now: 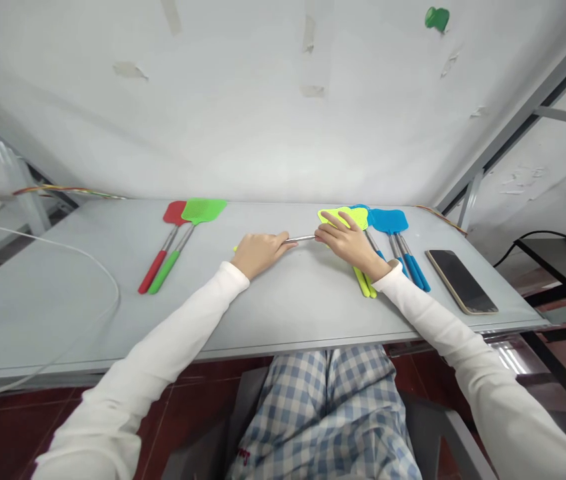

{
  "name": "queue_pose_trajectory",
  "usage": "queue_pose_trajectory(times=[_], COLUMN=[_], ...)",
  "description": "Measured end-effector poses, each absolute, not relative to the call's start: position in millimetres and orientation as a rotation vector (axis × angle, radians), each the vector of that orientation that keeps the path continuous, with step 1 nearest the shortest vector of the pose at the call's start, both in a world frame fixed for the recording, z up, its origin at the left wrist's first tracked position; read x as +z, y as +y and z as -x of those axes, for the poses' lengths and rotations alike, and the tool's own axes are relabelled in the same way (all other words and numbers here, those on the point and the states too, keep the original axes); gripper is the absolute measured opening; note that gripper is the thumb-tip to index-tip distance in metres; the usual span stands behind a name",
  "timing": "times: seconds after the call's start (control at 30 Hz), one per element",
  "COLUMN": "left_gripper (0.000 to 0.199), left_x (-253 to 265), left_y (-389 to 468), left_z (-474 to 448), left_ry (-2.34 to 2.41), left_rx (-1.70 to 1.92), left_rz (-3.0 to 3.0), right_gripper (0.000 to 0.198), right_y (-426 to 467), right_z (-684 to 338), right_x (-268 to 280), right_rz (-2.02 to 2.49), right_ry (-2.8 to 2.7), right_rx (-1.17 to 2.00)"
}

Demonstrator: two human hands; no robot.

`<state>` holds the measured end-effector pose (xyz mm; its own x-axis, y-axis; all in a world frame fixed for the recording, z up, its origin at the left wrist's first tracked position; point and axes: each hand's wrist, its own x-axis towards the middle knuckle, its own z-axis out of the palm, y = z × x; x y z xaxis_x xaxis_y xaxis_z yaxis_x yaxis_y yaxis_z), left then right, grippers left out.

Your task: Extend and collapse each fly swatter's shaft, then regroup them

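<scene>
The left hand (261, 253) is wrapped around the handle of a yellow fly swatter (303, 238), whose bare metal shaft stretches level between the two hands. The right hand (347, 243) pinches the shaft's far end, its other fingers spread over yellow mesh; whether that mesh belongs to the held piece is unclear. Beneath the right wrist lie two yellow handles (364, 283), with blue fly swatters (389, 220) just right of that hand and a smartphone (461, 281) farther right. Left of the left hand, well apart, rest a red fly swatter (153, 272) and a green fly swatter (204, 211), the green head overlapping the red.
</scene>
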<state>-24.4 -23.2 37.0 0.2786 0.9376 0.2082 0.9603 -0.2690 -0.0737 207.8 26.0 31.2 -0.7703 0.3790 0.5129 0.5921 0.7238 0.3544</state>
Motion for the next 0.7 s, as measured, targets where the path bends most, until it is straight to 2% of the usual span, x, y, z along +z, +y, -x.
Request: queue_pose_trajectory(times=[0.33, 0.5, 0.7], left_gripper=[0.054, 0.053, 0.052], left_x=[57.5, 66.1, 78.2], left_y=[-23.9, -20.3, -20.1], left_z=[32.6, 45.7, 71.5], left_ry=[-2.034, -2.102, -2.093], left_rx=[-0.54, -0.466, -0.405], left_rz=[3.037, 3.179, 3.028], right_gripper=[0.03, 0.032, 0.031], right_y=[29.5, 38.2, 59.0], right_z=[-221.1, -230.7, -264.3], right_x=[44.0, 45.4, 53.2], right_rz=[0.796, 0.851, 1.03], right_ry=[-2.554, -2.535, -2.369], right_rx=[-0.323, -0.284, -0.289])
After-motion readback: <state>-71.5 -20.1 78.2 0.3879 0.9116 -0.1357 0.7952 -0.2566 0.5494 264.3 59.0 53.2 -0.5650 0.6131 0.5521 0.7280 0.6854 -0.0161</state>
